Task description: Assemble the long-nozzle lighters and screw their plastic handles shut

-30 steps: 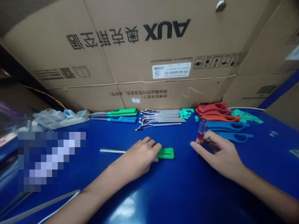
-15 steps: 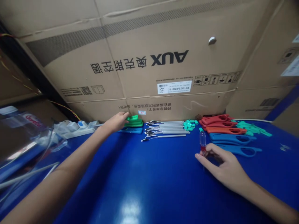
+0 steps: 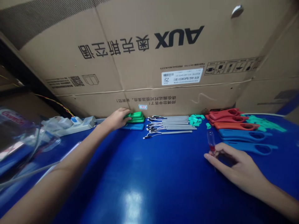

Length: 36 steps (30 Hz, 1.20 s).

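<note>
Landmark: the row of metal rods point(image 3: 176, 133) with wire ends, lying side by side on the blue table point(image 3: 151, 174); wire ends point to your left.

Left of the rods, your left hand point(image 3: 116, 119) reaches in at arm's length; its fingers are bent at the near end of the green handles point(image 3: 137, 117), thumb on the side toward you; whether they are clamped on the top one or only resting against it, you cannot tell from here; the green handles lie stacked just beside the rods' wire ends, a blue handle point(image 3: 134, 127) on your side of them.

Right of the rods and nearer you, your right hand point(image 3: 235, 163) has thumb and fingertips clamped on the screwdriver point(image 3: 211, 140), clear handle up, red collar at the grip; the shaft below is dim.

Touching or just beside the rods' right ends, small teal pieces point(image 3: 195, 120); farther right of the rods, red, orange and blue scissor-like casings point(image 3: 235, 125) in a row, teal strips point(image 3: 266, 123) beyond; well left of the rods, a power strip point(image 3: 76, 127) with plugs; behind the rods, a large carton point(image 3: 140, 74), its print upside down.
</note>
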Motion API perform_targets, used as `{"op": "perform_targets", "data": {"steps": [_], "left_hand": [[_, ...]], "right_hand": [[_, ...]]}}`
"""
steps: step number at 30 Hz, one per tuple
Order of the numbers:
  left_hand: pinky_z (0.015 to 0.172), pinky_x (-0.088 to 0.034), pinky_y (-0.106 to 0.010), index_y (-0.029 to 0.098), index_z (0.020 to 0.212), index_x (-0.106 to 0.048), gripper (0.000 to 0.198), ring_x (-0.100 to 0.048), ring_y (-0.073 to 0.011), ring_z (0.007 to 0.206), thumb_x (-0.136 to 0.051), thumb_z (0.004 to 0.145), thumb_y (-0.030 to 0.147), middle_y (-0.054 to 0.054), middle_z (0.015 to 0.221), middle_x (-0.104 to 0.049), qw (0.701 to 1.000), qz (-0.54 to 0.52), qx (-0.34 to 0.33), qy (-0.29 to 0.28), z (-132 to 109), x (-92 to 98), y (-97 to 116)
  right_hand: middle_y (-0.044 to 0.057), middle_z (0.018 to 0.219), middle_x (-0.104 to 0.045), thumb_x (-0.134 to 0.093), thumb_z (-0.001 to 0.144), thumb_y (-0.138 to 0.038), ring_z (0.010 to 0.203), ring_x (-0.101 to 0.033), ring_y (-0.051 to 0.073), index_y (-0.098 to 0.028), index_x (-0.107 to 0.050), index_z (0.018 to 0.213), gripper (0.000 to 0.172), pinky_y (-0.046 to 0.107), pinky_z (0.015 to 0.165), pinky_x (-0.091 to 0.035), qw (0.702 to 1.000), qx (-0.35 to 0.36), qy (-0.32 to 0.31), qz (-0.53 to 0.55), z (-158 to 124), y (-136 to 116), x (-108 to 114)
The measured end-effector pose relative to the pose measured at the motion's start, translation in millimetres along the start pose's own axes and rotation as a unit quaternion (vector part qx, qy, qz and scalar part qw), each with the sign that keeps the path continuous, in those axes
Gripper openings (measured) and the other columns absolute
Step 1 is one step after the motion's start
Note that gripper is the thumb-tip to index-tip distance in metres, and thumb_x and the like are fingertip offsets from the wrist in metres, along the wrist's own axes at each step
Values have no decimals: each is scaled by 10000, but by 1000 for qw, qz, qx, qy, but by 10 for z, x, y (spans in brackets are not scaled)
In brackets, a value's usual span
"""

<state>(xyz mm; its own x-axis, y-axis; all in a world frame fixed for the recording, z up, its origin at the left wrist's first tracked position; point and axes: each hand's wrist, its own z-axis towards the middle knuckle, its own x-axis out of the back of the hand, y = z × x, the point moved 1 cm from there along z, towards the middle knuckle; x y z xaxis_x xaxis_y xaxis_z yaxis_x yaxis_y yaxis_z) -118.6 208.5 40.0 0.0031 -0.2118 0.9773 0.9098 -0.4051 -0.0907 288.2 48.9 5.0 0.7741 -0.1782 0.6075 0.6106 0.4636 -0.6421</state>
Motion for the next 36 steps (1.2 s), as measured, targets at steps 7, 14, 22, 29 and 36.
{"op": "perform_targets", "data": {"steps": [7, 14, 22, 29, 36], "left_hand": [[905, -558, -444, 166, 1251, -582, 338, -630, -232, 1074, -600, 968, 351, -103, 1261, -605, 999, 7, -8, 30, -17, -44, 50], [904, -558, -444, 165, 1251, -581, 339, -631, -232, 1073, -601, 968, 350, -103, 1259, -605, 998, 24, 6, 51, -46, -46, 107], [907, -557, -443, 167, 1245, -585, 330, -630, -230, 1073, -596, 971, 351, -103, 1260, -605, 987, 72, 85, 114, -290, -32, 442], [900, -560, -434, 171, 1238, -590, 321, -633, -224, 1061, -593, 973, 351, -101, 1253, -610, 992, 42, 72, 99, -564, -274, 554], [903, -560, -435, 172, 1233, -593, 318, -634, -225, 1062, -593, 973, 353, -100, 1250, -611, 991, 12, 82, 104, -583, -337, 489]], "right_hand": [[2, 605, -602, -628, 893, -555, 523, -572, 141, -208, -587, 707, 395, 223, 493, -501, 1000, -8, -5, -2, -8, 35, -25], [-14, 595, -599, -660, 879, -480, 501, -573, 133, -219, -609, 727, 306, 204, 475, -503, 1000, 4, -11, 9, -20, 25, 3], [-19, 584, -606, -658, 876, -411, 477, -563, 128, -223, -639, 742, 232, 193, 436, -483, 999, 22, -22, 17, -51, -28, 9], [-14, 585, -616, -646, 886, -412, 472, -555, 124, -222, -646, 737, 241, 193, 436, -475, 999, 26, -14, 17, -72, -82, 4], [-29, 564, -565, -652, 876, -320, 468, -527, 110, -215, -624, 719, 191, 186, 449, -469, 999, 35, -25, 22, -81, -116, -14]]}}
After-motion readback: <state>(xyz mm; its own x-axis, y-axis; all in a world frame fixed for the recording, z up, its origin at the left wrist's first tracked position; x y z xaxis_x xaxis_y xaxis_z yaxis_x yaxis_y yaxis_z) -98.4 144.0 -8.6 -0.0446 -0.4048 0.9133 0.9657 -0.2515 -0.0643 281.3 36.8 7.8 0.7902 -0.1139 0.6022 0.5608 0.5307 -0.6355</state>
